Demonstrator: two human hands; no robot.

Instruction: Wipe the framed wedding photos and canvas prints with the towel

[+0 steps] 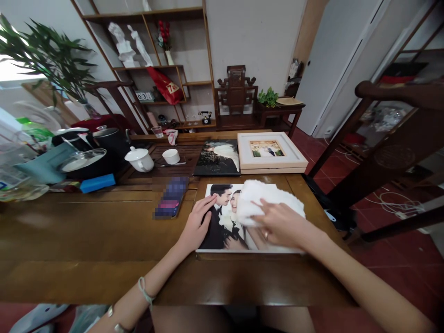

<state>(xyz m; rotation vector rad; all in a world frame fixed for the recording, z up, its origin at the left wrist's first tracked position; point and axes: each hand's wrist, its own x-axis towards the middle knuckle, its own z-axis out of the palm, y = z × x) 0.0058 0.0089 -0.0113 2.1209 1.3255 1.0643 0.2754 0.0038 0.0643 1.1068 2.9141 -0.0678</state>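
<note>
A large wedding photo panel (227, 238) lies flat on the wooden table in front of me. It shows a couple in a dark suit and a white dress. My left hand (201, 217) rests on the panel's left side, fingers stretched out flat and holding nothing. On the right half is a white fluffy cloth (277, 196), covering part of the picture. My right hand (277, 222) is on the cloth, fingers bent onto it and slightly smeared by motion. A ring shows on that hand.
Behind the panel lie a dark photo panel (218, 159) and a light wooden frame (272, 152). A phone (171, 198) lies to the left. Farther left are a white lidded cup (139, 159), a small bowl (171, 156), a blue box (97, 183) and a dark pot (83, 164). A wooden chair (374, 159) stands right.
</note>
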